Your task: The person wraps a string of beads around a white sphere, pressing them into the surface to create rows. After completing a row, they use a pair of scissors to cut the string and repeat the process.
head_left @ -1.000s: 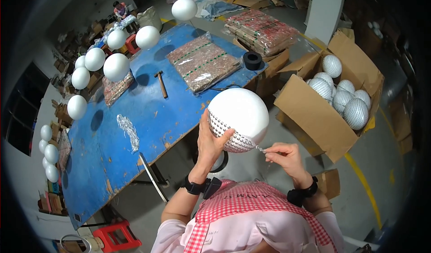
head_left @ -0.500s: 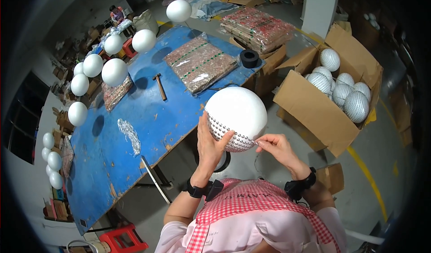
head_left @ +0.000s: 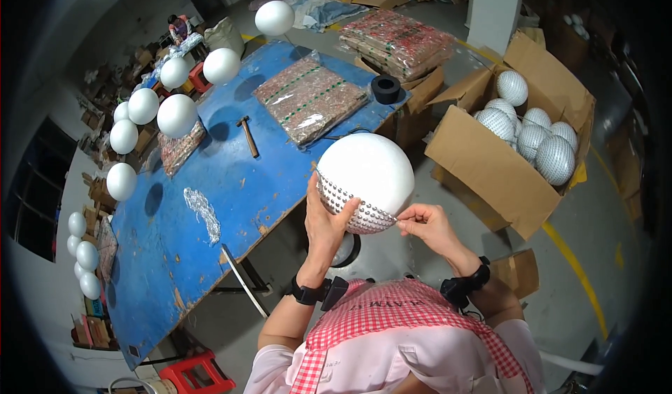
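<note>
I hold a large white foam ball (head_left: pixel 367 173) in front of my chest; its lower part is covered with rows of small silver studs. My left hand (head_left: pixel 325 219) cups the ball from below and from the left, fingers spread on the studded band. My right hand (head_left: pixel 425 222) pinches something small against the lower right edge of that band; what it pinches is too small to tell. Both wrists carry black bands.
A blue worktable (head_left: pixel 231 184) on my left bears a hammer (head_left: pixel 246 135), flat packs of studs (head_left: pixel 308 100), a black tape roll (head_left: pixel 385 88) and several plain white balls (head_left: pixel 176 115). An open cardboard box (head_left: pixel 490 163) on my right holds several studded balls. Another person sits far back.
My right hand has moved in from the lower right to the ball's studded edge. The ball and my left hand stay about where they were.
</note>
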`<state>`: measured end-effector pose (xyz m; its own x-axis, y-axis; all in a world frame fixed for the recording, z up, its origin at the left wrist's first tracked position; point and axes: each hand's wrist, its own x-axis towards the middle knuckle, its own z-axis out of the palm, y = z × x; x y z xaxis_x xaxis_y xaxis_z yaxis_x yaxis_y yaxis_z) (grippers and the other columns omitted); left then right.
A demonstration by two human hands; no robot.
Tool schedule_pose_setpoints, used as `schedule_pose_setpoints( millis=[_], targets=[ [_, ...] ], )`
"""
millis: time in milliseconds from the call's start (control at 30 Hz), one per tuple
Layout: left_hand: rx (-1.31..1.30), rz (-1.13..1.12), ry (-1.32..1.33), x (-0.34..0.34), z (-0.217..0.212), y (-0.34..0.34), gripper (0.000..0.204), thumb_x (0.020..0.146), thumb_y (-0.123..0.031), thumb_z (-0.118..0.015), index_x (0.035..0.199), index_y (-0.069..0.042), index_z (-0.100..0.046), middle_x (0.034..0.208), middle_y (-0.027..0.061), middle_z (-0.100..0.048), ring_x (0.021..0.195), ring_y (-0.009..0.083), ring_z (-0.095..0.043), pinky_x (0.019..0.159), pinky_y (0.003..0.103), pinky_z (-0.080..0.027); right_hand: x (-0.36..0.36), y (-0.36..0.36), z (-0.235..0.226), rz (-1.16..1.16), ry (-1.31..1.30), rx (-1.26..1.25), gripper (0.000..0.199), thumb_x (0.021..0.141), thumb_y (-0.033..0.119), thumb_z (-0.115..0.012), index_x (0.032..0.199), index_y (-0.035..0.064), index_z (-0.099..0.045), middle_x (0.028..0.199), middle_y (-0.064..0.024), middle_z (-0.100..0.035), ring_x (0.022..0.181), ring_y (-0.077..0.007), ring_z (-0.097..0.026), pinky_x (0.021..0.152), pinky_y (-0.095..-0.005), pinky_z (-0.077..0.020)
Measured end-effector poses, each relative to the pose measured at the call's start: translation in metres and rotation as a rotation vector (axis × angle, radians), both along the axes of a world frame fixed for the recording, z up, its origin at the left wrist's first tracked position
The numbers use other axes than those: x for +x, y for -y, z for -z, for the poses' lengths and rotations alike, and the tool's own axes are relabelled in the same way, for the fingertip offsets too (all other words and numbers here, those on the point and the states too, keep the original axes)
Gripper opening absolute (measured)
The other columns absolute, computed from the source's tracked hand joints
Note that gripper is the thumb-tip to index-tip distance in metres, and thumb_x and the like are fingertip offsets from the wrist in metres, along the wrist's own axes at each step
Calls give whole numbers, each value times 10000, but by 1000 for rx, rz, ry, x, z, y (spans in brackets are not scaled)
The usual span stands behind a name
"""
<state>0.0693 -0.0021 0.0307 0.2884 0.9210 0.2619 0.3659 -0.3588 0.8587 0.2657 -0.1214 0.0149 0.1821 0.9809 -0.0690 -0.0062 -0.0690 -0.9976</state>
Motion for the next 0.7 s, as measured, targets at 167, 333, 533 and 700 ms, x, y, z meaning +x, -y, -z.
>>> schedule_pose_setpoints(
  millis=[167, 333, 533, 700],
  targets=[
    [-57, 8, 104, -3, 7, -4, 789, 818, -237, -731, 1411, 24, -280, 1344, 243, -444, 1215, 315, -487, 1024, 398, -398, 5, -1, 20, 28, -67, 5, 115, 851, 103, -696, 857, -8, -671, 709, -17, -645, 663, -75, -600, 589, -217, -453],
    [88, -94, 18, -4, 16, -11, 711, 807, -316, -741, 1308, 38, -383, 1188, 239, -517, 1075, 358, -545, 918, 433, -442, 10, -2, 30, 52, 22, 32, 127, 847, 110, -703, 838, -9, -662, 698, -14, -635, 630, -77, -590, 567, -219, -451],
    [-192, 46, 127, -7, 10, -13, 770, 823, -317, -726, 1375, 32, -317, 1285, 260, -480, 1167, 354, -520, 955, 420, -437, 13, -1, 31, 46, 9, 22, 116, 847, 103, -707, 835, -3, -661, 715, -4, -631, 637, -65, -573, 579, -211, -448],
    [-154, 116, 68, -3, -3, -9, 900, 806, -303, -748, 1453, 19, -211, 1359, 275, -425, 1215, 340, -492, 965, 407, -452, 16, 3, 34, 53, -12, -6, 122, 849, 105, -702, 852, -11, -666, 713, -5, -630, 642, -67, -579, 584, -210, -452]
  ],
)
